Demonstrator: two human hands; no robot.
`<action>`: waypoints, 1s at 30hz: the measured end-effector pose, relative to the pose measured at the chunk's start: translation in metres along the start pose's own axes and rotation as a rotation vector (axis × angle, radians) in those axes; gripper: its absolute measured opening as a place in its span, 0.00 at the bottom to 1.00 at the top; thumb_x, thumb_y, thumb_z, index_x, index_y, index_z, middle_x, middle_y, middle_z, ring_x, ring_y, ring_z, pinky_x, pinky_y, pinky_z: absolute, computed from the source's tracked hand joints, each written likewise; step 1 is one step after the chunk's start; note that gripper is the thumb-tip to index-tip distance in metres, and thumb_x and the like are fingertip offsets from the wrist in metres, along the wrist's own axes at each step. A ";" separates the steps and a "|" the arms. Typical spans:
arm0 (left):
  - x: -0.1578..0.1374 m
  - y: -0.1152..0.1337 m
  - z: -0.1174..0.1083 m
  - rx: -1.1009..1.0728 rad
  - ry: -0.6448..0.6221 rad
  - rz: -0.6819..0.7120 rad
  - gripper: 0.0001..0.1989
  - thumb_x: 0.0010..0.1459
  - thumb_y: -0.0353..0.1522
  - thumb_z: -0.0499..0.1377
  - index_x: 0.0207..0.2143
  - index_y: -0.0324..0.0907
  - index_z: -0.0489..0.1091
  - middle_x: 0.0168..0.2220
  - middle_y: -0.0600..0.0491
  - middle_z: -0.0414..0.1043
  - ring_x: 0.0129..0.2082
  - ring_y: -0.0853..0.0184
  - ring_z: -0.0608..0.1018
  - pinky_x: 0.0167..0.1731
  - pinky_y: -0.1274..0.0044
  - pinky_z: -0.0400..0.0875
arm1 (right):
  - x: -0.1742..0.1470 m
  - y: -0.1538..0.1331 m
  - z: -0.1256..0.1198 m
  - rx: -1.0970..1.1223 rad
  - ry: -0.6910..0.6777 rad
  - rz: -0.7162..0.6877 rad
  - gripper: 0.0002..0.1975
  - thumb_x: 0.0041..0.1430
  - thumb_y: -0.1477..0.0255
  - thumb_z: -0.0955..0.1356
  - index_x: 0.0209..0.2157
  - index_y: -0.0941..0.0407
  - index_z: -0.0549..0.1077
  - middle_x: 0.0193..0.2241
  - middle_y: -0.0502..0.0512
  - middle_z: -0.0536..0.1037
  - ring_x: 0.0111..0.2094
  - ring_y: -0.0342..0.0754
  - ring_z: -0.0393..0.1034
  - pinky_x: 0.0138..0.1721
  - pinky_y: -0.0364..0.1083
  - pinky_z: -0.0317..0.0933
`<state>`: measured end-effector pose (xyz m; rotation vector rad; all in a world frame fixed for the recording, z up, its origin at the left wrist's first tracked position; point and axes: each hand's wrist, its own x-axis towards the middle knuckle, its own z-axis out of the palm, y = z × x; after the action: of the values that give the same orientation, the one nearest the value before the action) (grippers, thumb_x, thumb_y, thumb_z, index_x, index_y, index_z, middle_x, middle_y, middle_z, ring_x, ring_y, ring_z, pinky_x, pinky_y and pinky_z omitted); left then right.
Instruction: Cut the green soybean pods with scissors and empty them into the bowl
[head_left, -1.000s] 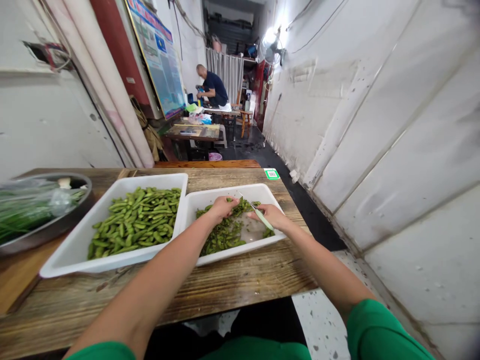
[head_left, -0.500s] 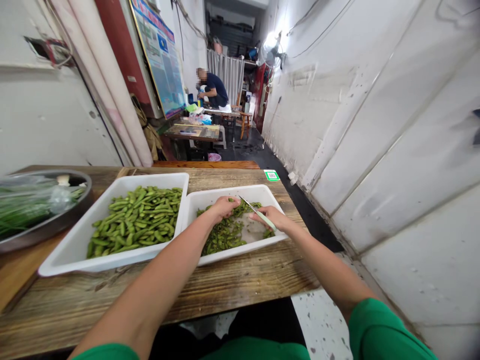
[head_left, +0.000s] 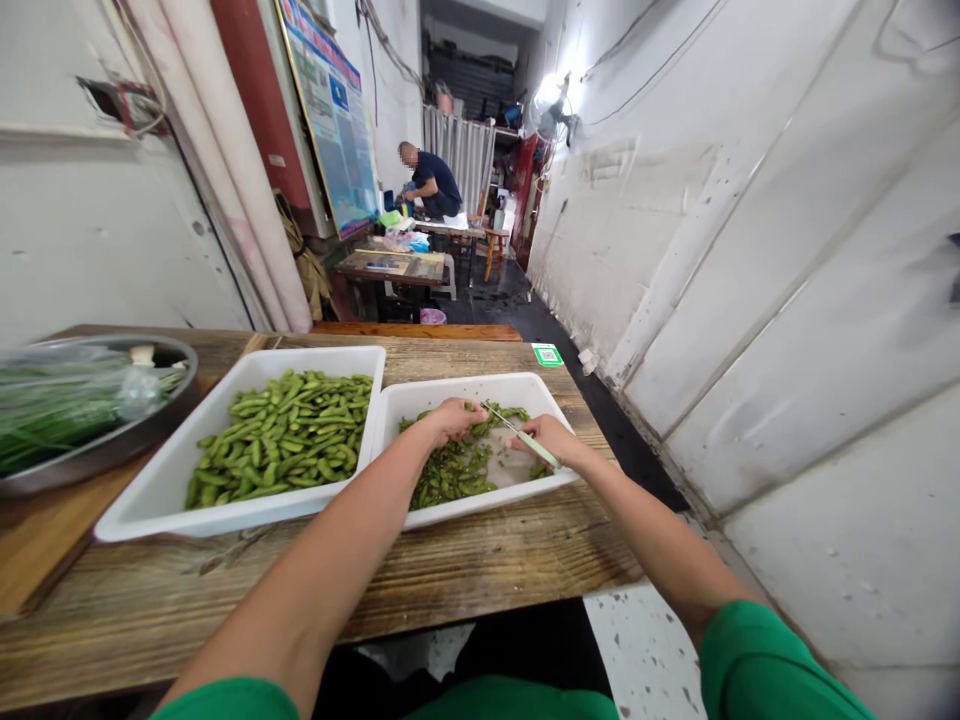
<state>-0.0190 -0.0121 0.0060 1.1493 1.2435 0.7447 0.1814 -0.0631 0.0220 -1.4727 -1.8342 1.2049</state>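
Note:
My right hand (head_left: 553, 436) grips scissors with pale green handles (head_left: 538, 450), their blades pointing up and left over the right-hand white tray (head_left: 480, 384). Close to the blade tips, my left hand (head_left: 451, 420) is closed in a pinch on what looks like an edamame pod, mostly hidden by the fingers. Beneath both hands lie green edamame pods and small trimmed bits (head_left: 456, 474), heaped toward the tray's left side. Beside it on the left, a second white tray (head_left: 154, 487) holds a pile of whole edamame pods (head_left: 289, 440).
A metal basin (head_left: 176, 400) of bagged green vegetables sits at the far left of the wooden table (head_left: 480, 570). A QR-code card (head_left: 548, 355) lies near the back right corner. Farther back, a person (head_left: 435, 185) crouches near another table (head_left: 394, 264).
The view has shifted slightly, so the trays and table appear a little farther right. The scissor blades look closer together now, with their tips still by my left fingertips.

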 end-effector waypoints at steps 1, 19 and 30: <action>0.000 0.001 0.000 -0.067 -0.015 -0.005 0.09 0.42 0.29 0.66 0.25 0.37 0.68 0.11 0.62 0.55 0.08 0.79 0.54 0.11 0.84 0.39 | 0.000 0.000 0.000 0.020 0.002 0.004 0.16 0.36 0.61 0.73 0.16 0.58 0.68 0.06 0.42 0.57 0.09 0.38 0.53 0.12 0.39 0.45; 0.002 0.009 0.011 -0.491 -0.044 -0.011 0.02 0.48 0.22 0.59 0.25 0.31 0.67 0.28 0.45 0.72 0.13 0.82 0.61 0.08 0.88 0.48 | -0.007 -0.015 0.002 0.376 -0.124 0.109 0.19 0.48 0.55 0.68 0.28 0.58 0.66 0.12 0.44 0.67 0.10 0.39 0.60 0.11 0.38 0.52; -0.002 0.013 0.018 -0.624 -0.069 0.062 0.07 0.49 0.20 0.54 0.25 0.38 0.59 0.28 0.48 0.72 0.13 0.81 0.61 0.10 0.89 0.49 | -0.001 -0.008 0.002 0.374 -0.060 0.111 0.22 0.46 0.53 0.68 0.30 0.58 0.66 0.13 0.43 0.65 0.10 0.40 0.59 0.10 0.40 0.57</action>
<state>0.0002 -0.0146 0.0176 0.6908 0.8272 1.0378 0.1763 -0.0652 0.0278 -1.3483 -1.4752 1.5623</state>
